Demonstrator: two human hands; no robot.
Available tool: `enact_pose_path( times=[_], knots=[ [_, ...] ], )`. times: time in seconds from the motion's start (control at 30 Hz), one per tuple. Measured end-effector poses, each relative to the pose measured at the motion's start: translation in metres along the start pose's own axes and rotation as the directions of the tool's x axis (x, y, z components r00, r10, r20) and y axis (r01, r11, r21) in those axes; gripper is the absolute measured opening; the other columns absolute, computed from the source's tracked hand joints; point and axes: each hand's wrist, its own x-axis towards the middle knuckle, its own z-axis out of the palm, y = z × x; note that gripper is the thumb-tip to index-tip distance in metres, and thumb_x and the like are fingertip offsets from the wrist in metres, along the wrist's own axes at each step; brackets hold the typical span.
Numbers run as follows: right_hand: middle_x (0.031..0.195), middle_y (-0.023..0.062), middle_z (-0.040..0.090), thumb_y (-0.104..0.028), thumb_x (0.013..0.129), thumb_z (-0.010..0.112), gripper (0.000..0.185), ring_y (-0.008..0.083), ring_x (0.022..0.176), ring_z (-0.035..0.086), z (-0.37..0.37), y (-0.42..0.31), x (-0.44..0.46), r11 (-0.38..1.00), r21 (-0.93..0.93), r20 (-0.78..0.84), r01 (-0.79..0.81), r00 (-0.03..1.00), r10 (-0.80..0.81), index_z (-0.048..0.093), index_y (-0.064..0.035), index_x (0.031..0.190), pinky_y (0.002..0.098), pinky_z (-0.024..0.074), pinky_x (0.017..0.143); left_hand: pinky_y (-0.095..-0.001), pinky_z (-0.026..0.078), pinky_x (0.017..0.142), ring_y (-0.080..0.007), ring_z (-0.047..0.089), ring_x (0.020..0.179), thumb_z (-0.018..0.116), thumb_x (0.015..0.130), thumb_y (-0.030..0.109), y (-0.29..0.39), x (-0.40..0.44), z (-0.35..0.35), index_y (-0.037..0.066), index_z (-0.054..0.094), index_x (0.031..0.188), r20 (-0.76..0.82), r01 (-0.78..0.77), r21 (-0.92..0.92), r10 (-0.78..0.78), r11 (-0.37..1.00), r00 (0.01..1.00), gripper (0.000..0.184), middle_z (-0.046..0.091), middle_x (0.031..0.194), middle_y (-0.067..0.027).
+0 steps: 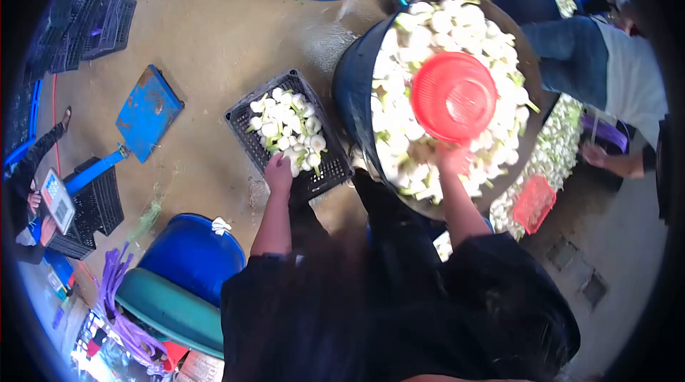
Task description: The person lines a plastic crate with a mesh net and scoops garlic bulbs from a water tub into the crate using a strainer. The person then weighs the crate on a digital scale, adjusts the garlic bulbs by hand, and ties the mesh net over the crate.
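The white bulbs (287, 121) with green stems sit in a black crate (239, 125) on the wet floor (214, 47), and many more are heaped in the big blue tub (349, 82) beside it. The left hand (280, 174) is at the near side of the crate, right next to the bulbs there. Its fingers look a bit bent, but I cannot tell if they have hold of a bulb. The right hand (454, 159) is over the heap in the tub, at the near edge of a round red basket (454, 97). It looks like it touches the basket, but the light is very bright there, so I cannot tell how far open the hand is or if it grips the edge. The basket lies over the middle of the heap and hides the bulbs under it. The person's dark clothes (399, 303) cover the bottom of the view. On the right, another person (606, 68) is cut off by the dark round edge, with one hand near a purple thing (606, 132). On the left, a person by a scale (58, 200) is partly cut off too, and small things there are hard to make out.
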Motion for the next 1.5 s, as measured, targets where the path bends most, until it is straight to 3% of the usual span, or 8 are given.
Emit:
enact_pose_path(
  times=[0.13,0.47,0.77,0.97,1.1,1.17,1.4,1.5],
  knots=[
    [0.097,0.0178,0.053,-0.027,0.061,0.074,0.065,0.0324,0.089,0.051,0.063,0.076,0.057,0.878,-0.159,-0.498,0.452,0.731,-0.466,0.047,-0.0010,0.113,0.0433,0.0422,0.074,-0.0353,0.046,0.072,-0.0277,0.060,0.076,0.061,0.071,0.025,-0.024,0.118,0.090,0.005,0.063,0.097,-0.080,-0.089,0.218,0.109,0.972,0.991,0.033,0.063,0.077,-0.0155],
    [0.107,0.0109,0.047,-0.008,0.081,0.059,0.049,0.0186,0.096,0.048,0.048,0.084,0.055,0.728,0.591,-0.276,0.347,0.935,-0.222,0.035,-0.0010,0.123,0.0324,0.0408,0.084,-0.0414,0.043,0.074,-0.0277,0.045,0.100,0.066,0.069,0.037,-0.078,0.222,0.198,0.020,0.063,0.101,-0.127,-0.050,0.753,0.220,0.656,0.967,0.036,0.049,0.104,-0.0076],
    [0.122,0.0133,0.039,0.000,0.082,0.058,0.065,0.0204,0.111,0.042,0.020,0.061,0.033,0.645,0.519,-0.361,0.561,0.828,-0.429,0.017,-0.0018,0.133,0.0327,0.0337,0.097,-0.0321,0.045,0.077,-0.0222,0.056,0.085,0.067,0.072,0.025,-0.120,0.223,0.145,0.010,0.068,0.090,-0.274,-0.296,0.359,0.403,0.885,0.873,0.024,0.061,0.087,-0.0097],
    [0.118,0.0070,0.041,-0.007,0.085,0.056,0.056,0.0138,0.097,0.044,0.003,0.070,0.008,0.572,0.712,-0.231,0.406,0.906,-0.356,0.024,-0.0052,0.131,0.0273,0.0363,0.082,-0.0187,0.037,0.044,-0.0056,0.044,0.048,0.057,0.082,0.020,-0.084,0.215,0.094,0.004,0.059,0.093,0.382,0.464,-0.552,-0.285,0.693,0.879,0.019,0.044,0.054,0.0041],
    [0.087,-0.0030,0.048,-0.012,0.085,0.056,0.033,0.0021,0.063,0.040,-0.003,0.075,-0.001,0.484,0.832,-0.166,0.272,0.954,-0.251,0.041,-0.0092,0.115,0.0167,0.0309,0.053,-0.0215,0.036,0.043,-0.0102,0.043,0.046,0.053,0.082,0.027,-0.118,0.196,0.070,0.011,0.053,0.084,0.811,0.781,-0.431,-0.185,0.451,0.554,0.016,0.048,0.061,0.0021],
    [0.075,-0.0040,0.048,-0.013,0.085,0.056,0.018,0.0033,0.058,0.040,-0.012,0.078,-0.008,0.433,0.897,-0.022,0.093,0.986,-0.166,0.047,-0.0098,0.100,0.0179,0.0316,0.049,-0.0240,0.040,0.044,-0.0114,0.042,0.042,0.052,0.083,0.027,-0.108,0.163,0.078,0.009,0.053,0.092,0.548,0.697,-0.212,-0.507,0.685,0.665,0.020,0.050,0.063,-0.0004],
    [0.057,-0.0018,0.037,-0.035,0.087,0.054,0.031,0.0067,0.046,0.035,-0.064,0.083,-0.030,0.444,0.894,0.127,-0.062,0.985,-0.119,0.044,-0.0107,0.070,0.0215,0.0293,0.044,-0.0249,0.037,0.038,-0.0106,0.045,0.040,0.051,0.084,0.024,-0.119,0.069,-0.005,0.002,0.058,0.074,0.629,0.158,0.222,-0.265,0.962,0.731,0.024,0.051,0.056,-0.0041],
    [0.061,0.0011,0.045,-0.037,0.087,0.053,0.032,0.0100,0.049,0.041,-0.101,0.106,-0.025,0.400,0.910,0.198,-0.109,0.962,-0.188,0.049,-0.0075,0.073,0.0240,0.0352,0.048,-0.0181,0.037,0.055,-0.0055,0.048,0.064,0.055,0.083,0.022,-0.086,-0.001,-0.106,0.008,0.061,0.101,0.490,0.494,-0.083,-0.396,0.866,0.776,0.024,0.053,0.072,0.0038]
  ],
)
